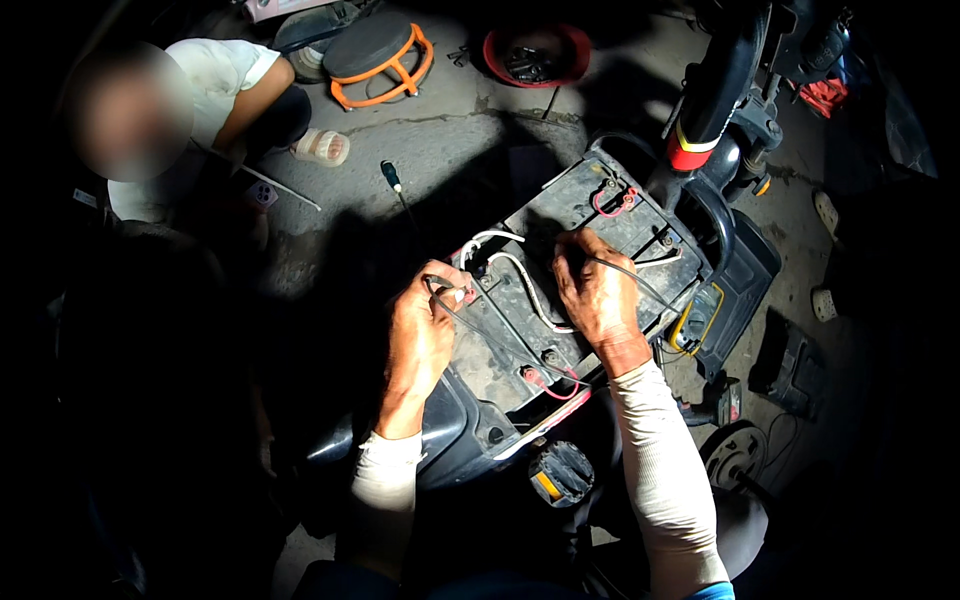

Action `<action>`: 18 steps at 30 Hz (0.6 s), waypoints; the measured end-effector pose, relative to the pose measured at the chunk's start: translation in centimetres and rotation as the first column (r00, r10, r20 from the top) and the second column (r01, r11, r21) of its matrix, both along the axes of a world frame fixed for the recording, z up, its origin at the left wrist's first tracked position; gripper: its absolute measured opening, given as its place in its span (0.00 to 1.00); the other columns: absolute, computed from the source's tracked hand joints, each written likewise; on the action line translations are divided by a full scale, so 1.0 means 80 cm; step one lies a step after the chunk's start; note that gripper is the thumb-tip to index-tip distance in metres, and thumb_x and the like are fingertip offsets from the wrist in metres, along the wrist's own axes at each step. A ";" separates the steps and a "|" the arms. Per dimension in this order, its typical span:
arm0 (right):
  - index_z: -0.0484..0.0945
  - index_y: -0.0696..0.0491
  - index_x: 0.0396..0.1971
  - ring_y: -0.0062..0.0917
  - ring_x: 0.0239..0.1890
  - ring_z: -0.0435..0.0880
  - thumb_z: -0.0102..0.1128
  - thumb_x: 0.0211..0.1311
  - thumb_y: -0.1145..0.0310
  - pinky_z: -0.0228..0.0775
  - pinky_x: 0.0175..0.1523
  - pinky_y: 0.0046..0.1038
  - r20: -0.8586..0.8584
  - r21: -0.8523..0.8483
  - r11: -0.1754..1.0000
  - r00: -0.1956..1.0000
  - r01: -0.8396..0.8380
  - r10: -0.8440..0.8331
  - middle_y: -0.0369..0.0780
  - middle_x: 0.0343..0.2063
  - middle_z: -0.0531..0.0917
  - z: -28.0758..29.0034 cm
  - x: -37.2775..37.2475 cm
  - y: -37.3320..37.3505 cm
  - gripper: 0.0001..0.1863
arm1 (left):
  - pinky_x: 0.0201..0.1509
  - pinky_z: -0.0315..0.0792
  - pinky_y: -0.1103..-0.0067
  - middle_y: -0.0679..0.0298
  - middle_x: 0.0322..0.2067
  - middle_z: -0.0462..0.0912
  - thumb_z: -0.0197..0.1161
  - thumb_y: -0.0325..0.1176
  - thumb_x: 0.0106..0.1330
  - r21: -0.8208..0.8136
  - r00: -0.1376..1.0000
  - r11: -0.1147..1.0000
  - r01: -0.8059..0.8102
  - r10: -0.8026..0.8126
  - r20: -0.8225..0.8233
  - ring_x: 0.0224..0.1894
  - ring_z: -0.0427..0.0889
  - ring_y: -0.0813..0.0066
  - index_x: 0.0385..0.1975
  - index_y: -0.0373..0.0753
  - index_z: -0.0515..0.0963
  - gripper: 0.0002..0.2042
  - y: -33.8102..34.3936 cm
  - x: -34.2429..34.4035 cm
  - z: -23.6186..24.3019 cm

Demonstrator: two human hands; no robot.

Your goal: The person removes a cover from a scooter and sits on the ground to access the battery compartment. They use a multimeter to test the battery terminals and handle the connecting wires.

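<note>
My left hand (430, 315) grips a test probe (434, 282) with a dark lead, its fingertips at a terminal on the left edge of a grey, dusty battery pack (520, 360) in a scooter body. My right hand (600, 290) pinches another dark lead (630, 275), probably with a probe, over the pack's middle; its fingertips are shadowed. White wires (530, 280) and red jumper wires (560, 390) link terminals. A yellow multimeter (697, 318) rests at the pack's right.
A person in white (220, 90) crouches upper left near a screwdriver (392, 178). An orange-framed stool (370, 60) and red bowl (535, 55) stand behind. The scooter's steering column (710, 110) rises upper right. A battery tool pack (560, 470) and power drill (720, 405) lie near the right arm.
</note>
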State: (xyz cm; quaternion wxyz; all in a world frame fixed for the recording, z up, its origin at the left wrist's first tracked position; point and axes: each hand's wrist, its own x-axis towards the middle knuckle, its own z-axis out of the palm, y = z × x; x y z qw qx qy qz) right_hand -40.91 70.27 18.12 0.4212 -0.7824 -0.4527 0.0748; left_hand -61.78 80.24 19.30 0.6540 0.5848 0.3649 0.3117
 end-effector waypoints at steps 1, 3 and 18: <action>0.82 0.56 0.39 0.45 0.36 0.89 0.67 0.61 0.67 0.81 0.42 0.38 -0.010 0.003 1.000 1.000 0.002 -0.002 0.48 0.33 0.88 0.000 -0.001 0.000 0.11 | 0.53 0.76 0.76 0.61 0.40 0.85 0.58 0.17 0.71 0.021 1.000 1.000 0.022 -0.022 -0.007 0.44 0.84 0.73 0.39 0.36 0.77 0.05 0.001 -0.003 0.000; 0.82 0.56 0.39 0.45 0.35 0.89 0.67 0.61 0.67 0.81 0.42 0.38 -0.025 0.008 1.000 1.000 0.019 -0.018 0.48 0.33 0.88 0.000 0.004 -0.005 0.11 | 0.53 0.76 0.76 0.61 0.41 0.85 0.58 0.17 0.71 0.060 0.997 0.995 0.078 -0.077 -0.018 0.44 0.83 0.73 0.39 0.36 0.77 0.05 0.000 0.003 0.002; 0.75 0.59 0.40 0.43 0.34 0.89 0.57 0.58 0.74 0.79 0.39 0.41 0.080 0.007 0.999 0.996 -0.039 0.038 0.48 0.35 0.85 -0.011 0.000 -0.008 0.10 | 0.56 0.79 0.73 0.57 0.46 0.83 0.59 0.31 0.74 0.258 0.929 0.942 0.213 -0.113 -0.352 0.50 0.82 0.67 0.44 0.36 0.72 0.07 0.016 -0.013 0.006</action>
